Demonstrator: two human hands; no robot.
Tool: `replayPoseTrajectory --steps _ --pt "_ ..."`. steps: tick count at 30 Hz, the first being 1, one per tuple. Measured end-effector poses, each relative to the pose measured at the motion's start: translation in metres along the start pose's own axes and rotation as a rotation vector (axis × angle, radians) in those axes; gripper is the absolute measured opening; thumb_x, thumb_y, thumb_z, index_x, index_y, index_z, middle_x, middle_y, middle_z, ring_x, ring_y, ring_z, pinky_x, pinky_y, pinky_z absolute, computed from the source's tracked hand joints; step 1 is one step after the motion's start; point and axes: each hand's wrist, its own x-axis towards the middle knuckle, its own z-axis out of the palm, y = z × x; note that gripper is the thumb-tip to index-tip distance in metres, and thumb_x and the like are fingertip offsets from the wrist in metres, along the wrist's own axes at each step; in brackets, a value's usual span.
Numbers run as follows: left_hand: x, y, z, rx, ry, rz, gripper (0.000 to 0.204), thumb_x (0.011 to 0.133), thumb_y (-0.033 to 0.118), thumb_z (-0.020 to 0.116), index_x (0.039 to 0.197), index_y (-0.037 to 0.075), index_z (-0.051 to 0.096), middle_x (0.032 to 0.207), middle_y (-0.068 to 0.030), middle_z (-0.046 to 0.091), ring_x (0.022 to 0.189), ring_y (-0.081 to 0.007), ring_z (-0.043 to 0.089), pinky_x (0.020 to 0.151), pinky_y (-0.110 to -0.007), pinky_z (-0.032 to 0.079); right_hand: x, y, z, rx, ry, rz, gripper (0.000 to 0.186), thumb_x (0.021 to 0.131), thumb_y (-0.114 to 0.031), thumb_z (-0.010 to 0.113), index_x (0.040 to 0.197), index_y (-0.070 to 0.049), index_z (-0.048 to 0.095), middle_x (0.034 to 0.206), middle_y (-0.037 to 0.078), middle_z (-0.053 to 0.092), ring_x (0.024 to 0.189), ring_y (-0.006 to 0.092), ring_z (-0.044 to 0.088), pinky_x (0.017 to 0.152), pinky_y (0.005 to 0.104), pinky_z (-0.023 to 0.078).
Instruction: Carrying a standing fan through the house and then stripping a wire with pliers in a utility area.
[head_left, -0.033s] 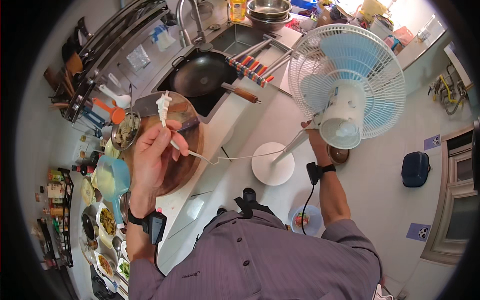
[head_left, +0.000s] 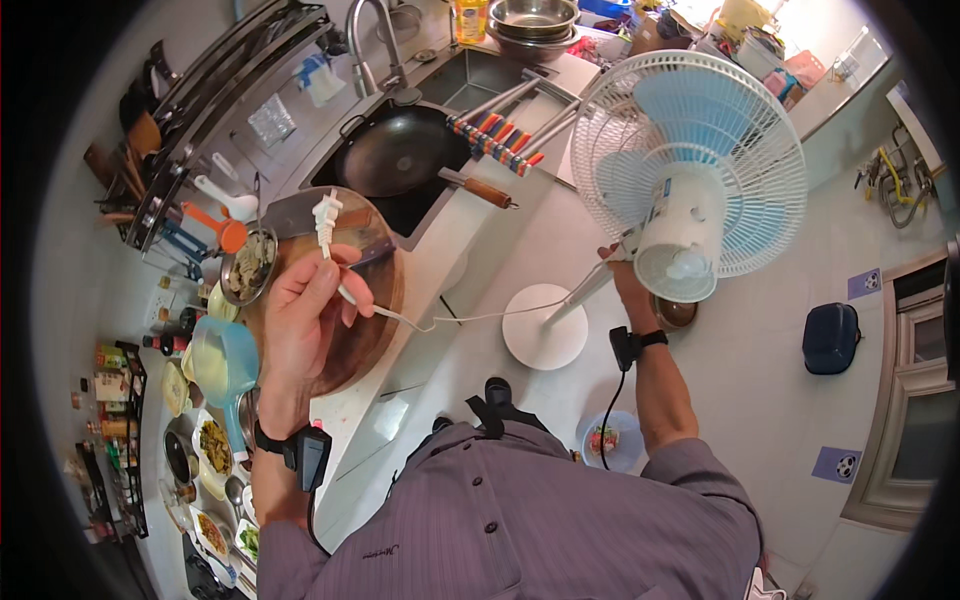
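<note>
Between the thumb and fingers of my left hand [head_left: 308, 310] is the cord just below a white power plug [head_left: 326, 222], whose prongs point up. From there the thin white cord [head_left: 465, 317] runs slackly right to a white standing fan [head_left: 690, 205] with pale blue blades. My right hand [head_left: 628, 280] is closed around the fan's pole below the motor housing; the pole and housing partly hide its fingers. The fan's round white base [head_left: 545, 327] is on the floor, with the pole leaning right. Behind the plug, a round wooden cutting board [head_left: 370, 345] bears a cleaver [head_left: 290, 212].
A black wok [head_left: 400, 150] sits beside the sink [head_left: 470, 80], near a striped folding stool [head_left: 497, 140]. Left on the counter are a blue pot [head_left: 222, 355] and several dishes of food [head_left: 213, 440]. A bowl [head_left: 673, 312] and a clear bucket [head_left: 613, 440] stand on the floor.
Almost nothing differs. The plug has turned slightly in my left hand, and the whole view has shifted a little.
</note>
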Motion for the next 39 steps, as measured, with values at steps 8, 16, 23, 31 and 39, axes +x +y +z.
replayPoseTrajectory --steps 8,16,23,31,39 --pt "0.016 0.019 0.044 0.12 0.066 -0.254 0.026 0.106 0.02 0.057 0.115 -0.002 0.068 0.083 -0.0033 0.069 0.082 -0.0118 0.062 0.085 -0.028 0.047 -0.018 0.0 -0.001 -0.225 -0.039 -0.085 0.046 0.087 -0.025 0.084 0.122 -0.002 0.066 0.119 0.013 0.069 0.111 0.0266 0.062 0.102 0.0413 0.047" --pt "0.005 0.003 -0.002 0.212 -0.008 0.072 0.026 0.109 0.021 0.055 0.117 0.0 0.068 0.087 -0.0036 0.071 0.084 -0.0116 0.064 0.084 -0.028 0.05 -0.043 0.007 -0.01 -0.658 -0.105 0.223 0.077 0.09 -0.062 0.069 0.113 0.011 0.068 0.104 0.035 0.07 0.102 0.0458 0.069 0.093 0.0502 0.053" --pt "-0.043 0.059 -0.067 -0.26 0.15 0.243 0.03 0.111 0.025 0.05 0.117 -0.002 0.063 0.093 -0.0135 0.073 0.078 -0.0234 0.072 0.076 -0.034 0.057 -0.097 -0.109 0.065 -0.213 -0.878 0.165 0.049 0.086 -0.014 0.076 0.128 0.005 0.06 0.108 0.015 0.071 0.096 0.0224 0.071 0.086 0.0354 0.057" --pt "-0.08 0.115 -0.124 -0.522 0.093 0.406 0.034 0.111 0.021 0.05 0.133 -0.003 0.054 0.107 -0.0181 0.073 0.081 -0.0247 0.073 0.076 -0.036 0.061 -0.181 -0.431 0.256 0.222 -1.195 -0.509 0.05 0.097 -0.011 0.067 0.142 0.0 0.049 0.109 0.011 0.067 0.098 0.0178 0.065 0.084 0.0308 0.052" --pt "-0.162 0.109 -0.342 -0.657 0.387 0.433 0.025 0.107 0.014 0.053 0.124 -0.004 0.058 0.089 -0.0134 0.072 0.067 -0.0194 0.066 0.061 -0.032 0.055 -0.189 -0.51 0.316 -0.018 -1.445 -0.348 0.015 0.103 -0.011 0.058 0.105 0.001 0.068 0.065 -0.003 0.051 0.056 0.0046 0.044 0.05 0.0235 0.036"
